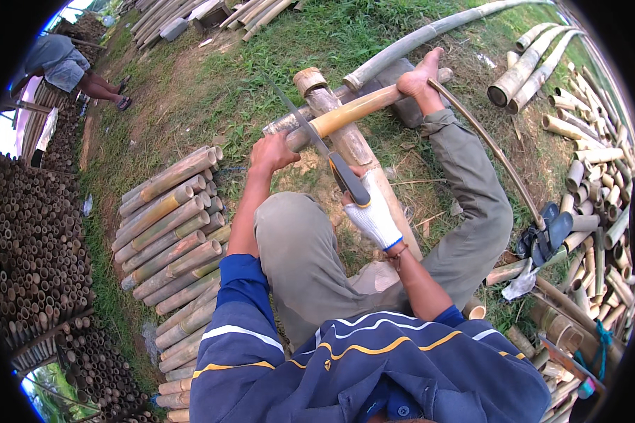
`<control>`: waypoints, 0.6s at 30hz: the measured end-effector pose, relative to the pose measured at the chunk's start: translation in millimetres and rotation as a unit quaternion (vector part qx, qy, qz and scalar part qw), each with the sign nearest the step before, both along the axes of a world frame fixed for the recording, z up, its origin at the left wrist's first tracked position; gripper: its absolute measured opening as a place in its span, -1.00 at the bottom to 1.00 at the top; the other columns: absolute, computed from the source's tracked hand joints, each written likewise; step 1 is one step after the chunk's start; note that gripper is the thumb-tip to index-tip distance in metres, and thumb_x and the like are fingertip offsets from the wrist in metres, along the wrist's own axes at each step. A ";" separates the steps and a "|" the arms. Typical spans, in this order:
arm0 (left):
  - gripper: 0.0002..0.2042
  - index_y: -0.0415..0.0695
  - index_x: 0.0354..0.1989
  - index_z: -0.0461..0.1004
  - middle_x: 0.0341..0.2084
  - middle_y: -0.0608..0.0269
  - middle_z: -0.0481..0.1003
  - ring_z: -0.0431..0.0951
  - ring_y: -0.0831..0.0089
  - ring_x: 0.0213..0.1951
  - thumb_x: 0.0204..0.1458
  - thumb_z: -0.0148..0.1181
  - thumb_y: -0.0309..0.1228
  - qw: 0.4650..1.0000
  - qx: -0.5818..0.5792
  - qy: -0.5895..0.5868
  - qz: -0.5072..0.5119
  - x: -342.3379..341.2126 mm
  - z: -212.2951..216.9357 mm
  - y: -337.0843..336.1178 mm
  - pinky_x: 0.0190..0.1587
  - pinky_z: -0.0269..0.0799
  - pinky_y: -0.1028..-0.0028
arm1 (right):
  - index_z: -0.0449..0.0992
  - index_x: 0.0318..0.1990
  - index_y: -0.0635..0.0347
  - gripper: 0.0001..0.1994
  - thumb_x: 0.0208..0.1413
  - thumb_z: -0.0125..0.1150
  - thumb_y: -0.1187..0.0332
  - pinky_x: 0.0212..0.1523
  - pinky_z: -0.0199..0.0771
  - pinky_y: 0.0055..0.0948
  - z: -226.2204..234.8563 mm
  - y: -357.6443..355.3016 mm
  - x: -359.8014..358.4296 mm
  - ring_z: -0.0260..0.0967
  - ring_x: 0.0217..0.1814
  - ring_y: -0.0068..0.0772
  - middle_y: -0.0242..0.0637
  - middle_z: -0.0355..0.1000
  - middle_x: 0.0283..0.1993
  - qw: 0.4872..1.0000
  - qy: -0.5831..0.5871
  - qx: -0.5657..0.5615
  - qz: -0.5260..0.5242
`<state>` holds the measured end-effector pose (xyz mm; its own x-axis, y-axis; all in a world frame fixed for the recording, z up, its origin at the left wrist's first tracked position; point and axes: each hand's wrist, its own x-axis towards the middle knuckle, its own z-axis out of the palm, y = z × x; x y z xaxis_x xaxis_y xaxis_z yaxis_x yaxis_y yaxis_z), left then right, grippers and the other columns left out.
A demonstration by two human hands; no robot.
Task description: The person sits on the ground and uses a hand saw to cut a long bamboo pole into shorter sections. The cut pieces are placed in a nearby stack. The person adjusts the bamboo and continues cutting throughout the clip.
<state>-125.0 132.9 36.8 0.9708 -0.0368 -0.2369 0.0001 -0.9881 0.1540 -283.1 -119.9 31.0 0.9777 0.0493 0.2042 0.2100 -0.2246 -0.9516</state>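
My right hand [372, 213], in a white glove with a blue cuff, is closed round the black handle of a handsaw [348, 180]. The saw's blade runs up and to the left, crossing a yellowish bamboo pole [356, 111]. Bare, my left hand [273, 152] grips the pole's left end, just left of the blade. That pole lies across a thicker bamboo post [356, 149] stretched out in front of me. My bare foot [422, 82] presses on the pole's right part. Whether the teeth are in the bamboo, I cannot tell.
Cut bamboo pieces [169, 264] are stacked at my left. Beyond them rises a large pile of bamboo tubes [35, 247]. More pieces lie at the right, by dark sandals [554, 229]. A long curved pole [437, 32] lies ahead. Another person [60, 63] bends over at the far left.
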 end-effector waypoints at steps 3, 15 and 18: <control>-0.23 0.01 0.26 0.57 -0.01 -0.10 0.68 0.69 -0.04 0.02 -0.26 0.48 -0.02 1.000 0.008 -0.003 -0.004 3.0 11.2 4.7 0.17 0.59 0.08 | 0.36 0.28 0.26 -0.51 0.18 0.24 0.55 0.03 0.52 -0.37 24.2 31.4 68.6 0.48 -0.04 -0.38 -0.17 0.51 -0.04 0.999 0.004 0.051 0.014; -0.22 -0.09 0.26 0.56 -0.02 -0.10 0.68 0.68 -0.01 0.06 -0.25 0.49 -0.05 0.999 -0.042 0.001 -0.010 3.1 2.3 27.6 0.21 0.57 0.09 | 0.27 0.37 0.33 -0.43 0.17 0.10 0.56 0.28 0.40 -0.34 38.6 -59.4 -107.7 0.41 0.15 -0.32 -0.12 0.38 0.15 0.994 0.089 -0.048 0.044; -0.30 -0.11 0.16 0.59 -0.06 -0.05 0.70 0.70 0.04 0.03 -0.22 0.49 -0.05 1.000 -0.018 0.001 0.001 -4.1 7.0 5.6 0.14 0.61 0.09 | 0.30 0.33 0.29 -0.48 0.18 0.16 0.58 0.18 0.46 -0.38 9.1 8.8 8.6 0.44 0.07 -0.31 -0.13 0.43 0.07 0.998 0.040 -0.022 0.035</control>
